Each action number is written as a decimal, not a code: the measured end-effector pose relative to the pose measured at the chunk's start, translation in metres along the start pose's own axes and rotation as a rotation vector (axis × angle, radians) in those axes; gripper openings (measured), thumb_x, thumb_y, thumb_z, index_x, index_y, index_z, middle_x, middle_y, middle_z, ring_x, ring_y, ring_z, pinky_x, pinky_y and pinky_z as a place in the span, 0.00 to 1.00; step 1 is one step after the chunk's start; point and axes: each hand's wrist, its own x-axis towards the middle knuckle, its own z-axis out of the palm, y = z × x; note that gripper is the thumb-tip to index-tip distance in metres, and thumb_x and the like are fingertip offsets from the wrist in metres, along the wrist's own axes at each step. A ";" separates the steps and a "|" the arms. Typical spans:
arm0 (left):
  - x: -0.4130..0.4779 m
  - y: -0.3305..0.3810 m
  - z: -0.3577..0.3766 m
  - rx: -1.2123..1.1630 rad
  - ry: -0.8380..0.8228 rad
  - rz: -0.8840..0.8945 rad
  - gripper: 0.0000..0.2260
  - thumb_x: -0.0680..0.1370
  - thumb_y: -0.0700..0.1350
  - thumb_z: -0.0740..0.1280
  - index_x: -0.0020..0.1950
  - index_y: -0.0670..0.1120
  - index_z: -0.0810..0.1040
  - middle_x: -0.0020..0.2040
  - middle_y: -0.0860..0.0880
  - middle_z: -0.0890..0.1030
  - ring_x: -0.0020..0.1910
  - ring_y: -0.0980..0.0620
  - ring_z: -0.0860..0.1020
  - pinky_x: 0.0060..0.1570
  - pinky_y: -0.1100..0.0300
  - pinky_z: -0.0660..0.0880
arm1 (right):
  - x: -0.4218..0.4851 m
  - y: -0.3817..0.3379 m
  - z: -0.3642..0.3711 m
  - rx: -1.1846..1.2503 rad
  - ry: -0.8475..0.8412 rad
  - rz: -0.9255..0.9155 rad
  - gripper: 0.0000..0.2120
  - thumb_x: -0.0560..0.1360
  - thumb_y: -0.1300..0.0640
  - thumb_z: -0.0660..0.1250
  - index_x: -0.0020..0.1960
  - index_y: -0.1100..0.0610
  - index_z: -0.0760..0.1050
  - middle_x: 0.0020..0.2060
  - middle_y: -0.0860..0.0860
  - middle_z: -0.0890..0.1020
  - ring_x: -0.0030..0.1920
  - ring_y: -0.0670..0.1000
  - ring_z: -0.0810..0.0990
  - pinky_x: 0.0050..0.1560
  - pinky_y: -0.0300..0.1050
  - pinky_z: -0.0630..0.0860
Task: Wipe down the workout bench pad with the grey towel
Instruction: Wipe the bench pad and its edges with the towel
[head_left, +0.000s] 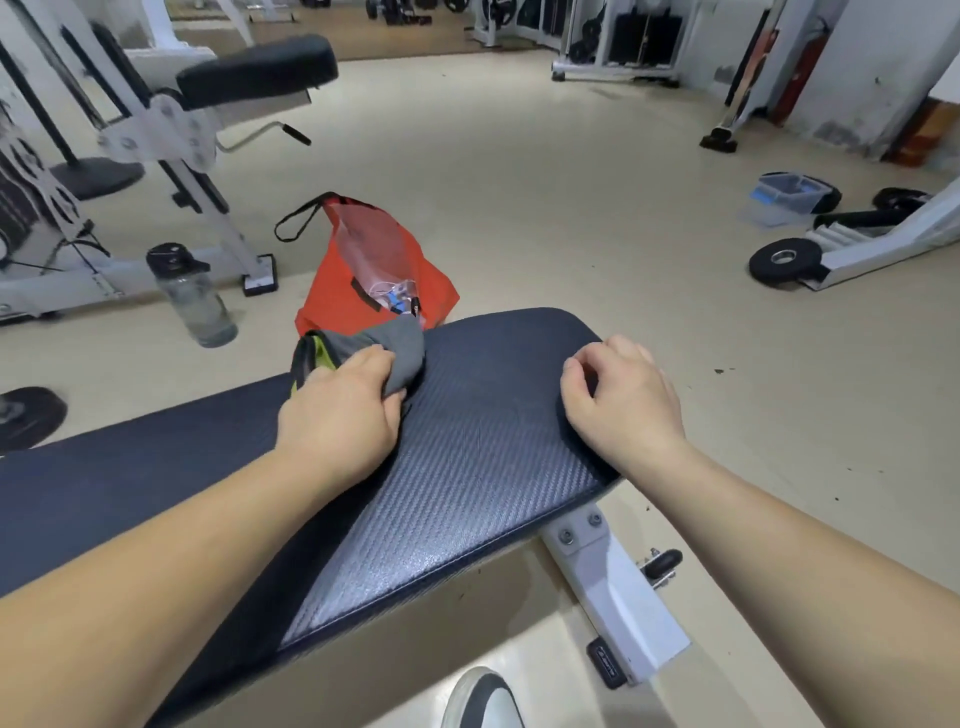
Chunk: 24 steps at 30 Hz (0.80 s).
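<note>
Head view. A dark blue textured workout bench pad (493, 441) runs from the lower left of the frame to the centre, on a white metal frame (613, 587) seen at lower right. The left hand (337, 415), at centre left, has its grip closed on a bunched grey towel (400, 348), fingers curled over the cloth and pressing it against the pad near the pad's upper left edge. The towel lies on the far left part of the pad, with a yellow-green edge (317, 358) showing at its left end. The right hand (618, 400), at centre right, rests on the pad's right edge with fingers loosely curled; its grip holds nothing, and only the fingertips and heel touch the pad.

On the beige floor (519, 182) just beyond the pad lies an orange bag (358, 291) with a black strap and a clear plastic pouch on top. A clear water bottle with black cap (189, 296) stands at centre left, beside a white weight machine (171, 130) with a black padded seat in the upper left. Black weight plates (784, 260) and a clear plastic container (784, 197) lie at the right. A white and black shoe (485, 701) shows at the bottom edge.
</note>
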 end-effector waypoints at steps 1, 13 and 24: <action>-0.017 0.004 -0.003 -0.014 -0.007 0.018 0.13 0.80 0.55 0.60 0.64 0.57 0.71 0.70 0.57 0.76 0.58 0.40 0.77 0.52 0.45 0.78 | -0.001 -0.003 -0.001 0.013 -0.027 -0.015 0.13 0.82 0.49 0.60 0.49 0.54 0.81 0.49 0.50 0.79 0.57 0.55 0.75 0.51 0.44 0.64; -0.145 -0.003 -0.068 -0.555 -0.415 0.181 0.10 0.82 0.52 0.65 0.62 0.57 0.79 0.56 0.58 0.82 0.57 0.59 0.78 0.63 0.56 0.74 | -0.041 -0.095 -0.044 0.230 -0.478 -0.254 0.12 0.79 0.47 0.64 0.44 0.52 0.81 0.39 0.46 0.83 0.43 0.50 0.81 0.49 0.51 0.81; -0.139 -0.027 -0.123 -1.353 -0.402 -0.361 0.13 0.84 0.50 0.63 0.61 0.49 0.84 0.56 0.46 0.87 0.55 0.46 0.86 0.60 0.49 0.80 | -0.061 -0.148 -0.061 0.779 -0.792 -0.088 0.13 0.68 0.58 0.77 0.52 0.57 0.82 0.45 0.54 0.86 0.44 0.49 0.83 0.52 0.51 0.82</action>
